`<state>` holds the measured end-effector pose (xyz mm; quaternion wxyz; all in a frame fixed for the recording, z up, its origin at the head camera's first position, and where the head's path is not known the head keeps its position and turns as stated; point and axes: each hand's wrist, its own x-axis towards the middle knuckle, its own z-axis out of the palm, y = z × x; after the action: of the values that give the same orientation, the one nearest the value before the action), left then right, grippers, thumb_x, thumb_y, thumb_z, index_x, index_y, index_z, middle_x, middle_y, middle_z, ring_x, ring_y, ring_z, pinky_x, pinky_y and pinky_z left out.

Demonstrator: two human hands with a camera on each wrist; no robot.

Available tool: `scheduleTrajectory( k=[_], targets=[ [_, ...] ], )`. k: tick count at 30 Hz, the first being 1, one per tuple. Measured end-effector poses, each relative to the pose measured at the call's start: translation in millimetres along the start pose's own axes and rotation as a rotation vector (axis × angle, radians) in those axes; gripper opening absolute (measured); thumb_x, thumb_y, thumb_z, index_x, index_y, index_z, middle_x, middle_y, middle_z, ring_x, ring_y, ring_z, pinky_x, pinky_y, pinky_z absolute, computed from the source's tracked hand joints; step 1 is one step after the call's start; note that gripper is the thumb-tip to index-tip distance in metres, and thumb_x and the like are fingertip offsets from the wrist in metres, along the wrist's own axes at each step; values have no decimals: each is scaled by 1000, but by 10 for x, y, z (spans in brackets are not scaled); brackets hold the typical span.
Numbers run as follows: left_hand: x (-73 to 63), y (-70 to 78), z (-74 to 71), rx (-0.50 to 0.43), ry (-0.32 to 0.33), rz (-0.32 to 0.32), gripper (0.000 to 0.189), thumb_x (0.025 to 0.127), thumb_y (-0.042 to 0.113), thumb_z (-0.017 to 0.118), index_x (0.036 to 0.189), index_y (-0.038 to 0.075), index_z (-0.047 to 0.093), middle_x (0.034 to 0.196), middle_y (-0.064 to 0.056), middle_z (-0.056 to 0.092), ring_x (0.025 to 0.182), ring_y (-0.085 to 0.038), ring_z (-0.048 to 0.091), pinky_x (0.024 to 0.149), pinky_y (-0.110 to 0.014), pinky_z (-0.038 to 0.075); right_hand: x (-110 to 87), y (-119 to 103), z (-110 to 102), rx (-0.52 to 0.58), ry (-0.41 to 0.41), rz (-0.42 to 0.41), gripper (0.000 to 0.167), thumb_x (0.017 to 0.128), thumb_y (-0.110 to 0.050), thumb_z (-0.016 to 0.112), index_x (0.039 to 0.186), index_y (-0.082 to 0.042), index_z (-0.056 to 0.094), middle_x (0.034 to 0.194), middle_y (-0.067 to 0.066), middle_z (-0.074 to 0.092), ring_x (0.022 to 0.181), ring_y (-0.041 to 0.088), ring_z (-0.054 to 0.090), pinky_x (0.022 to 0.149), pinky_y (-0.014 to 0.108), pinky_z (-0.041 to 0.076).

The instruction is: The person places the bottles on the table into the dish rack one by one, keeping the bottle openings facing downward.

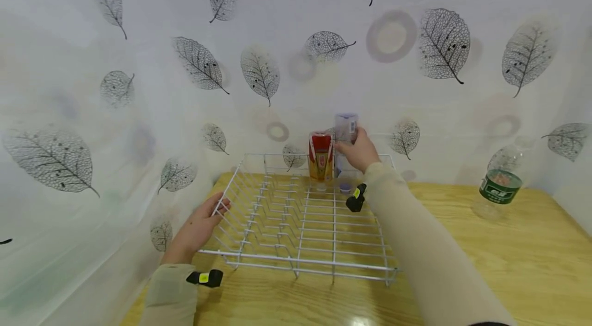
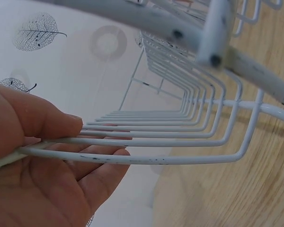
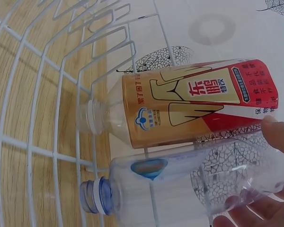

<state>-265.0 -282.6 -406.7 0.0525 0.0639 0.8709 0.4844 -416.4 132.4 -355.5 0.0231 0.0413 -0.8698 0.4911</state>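
A white wire dish rack (image 1: pixel 319 228) stands on the table. My left hand (image 1: pixel 202 227) grips its left side; in the left wrist view the thumb lies over the top wires, the fingers (image 2: pixel 104 177) behind them. At the back of the rack, my right hand (image 1: pixel 358 151) holds a clear plastic bottle (image 1: pixel 346 125) neck down around its base end. Right beside it, also upside down, is a red and gold drink bottle (image 1: pixel 321 156). In the right wrist view my right thumb (image 3: pixel 278 133) is at that bottle's red base, and both bottle necks are close to the bottom wires.
A clear bottle with a green label (image 1: pixel 499 187) stands upright on the wooden table (image 1: pixel 462 254), to the right of the rack. A white curtain with leaf prints (image 1: pixel 296 7) hangs behind the table and along its left side.
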Motion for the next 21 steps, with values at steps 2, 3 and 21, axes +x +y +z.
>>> scheduleTrajectory(
  k=[2, 3, 21],
  targets=[
    [-3, 5, 6, -1, 2, 4, 60, 108, 5, 36, 162, 2, 9, 158, -24, 34, 144, -41, 34, 116, -58, 29, -33, 9, -19, -15, -14, 2, 96, 99, -43, 64, 163, -7, 2, 159, 25, 29, 143, 42, 34, 113, 57, 34],
    [-5, 7, 11, -1, 4, 4, 60, 109, 5, 36, 162, 1, 10, 158, -24, 35, 144, -41, 34, 116, -57, 29, -53, 14, -30, -18, -20, 1, 96, 99, -44, 63, 163, -7, 2, 160, 25, 28, 144, 42, 33, 114, 58, 34],
    [-44, 27, -9, 5, 10, 8, 60, 110, 9, 38, 162, 2, 11, 157, -24, 35, 144, -42, 33, 116, -61, 25, -514, 57, -655, -62, -80, -83, 90, 99, -58, 55, 164, -15, 8, 163, 19, 24, 147, 38, 28, 111, 62, 34]
  ],
)
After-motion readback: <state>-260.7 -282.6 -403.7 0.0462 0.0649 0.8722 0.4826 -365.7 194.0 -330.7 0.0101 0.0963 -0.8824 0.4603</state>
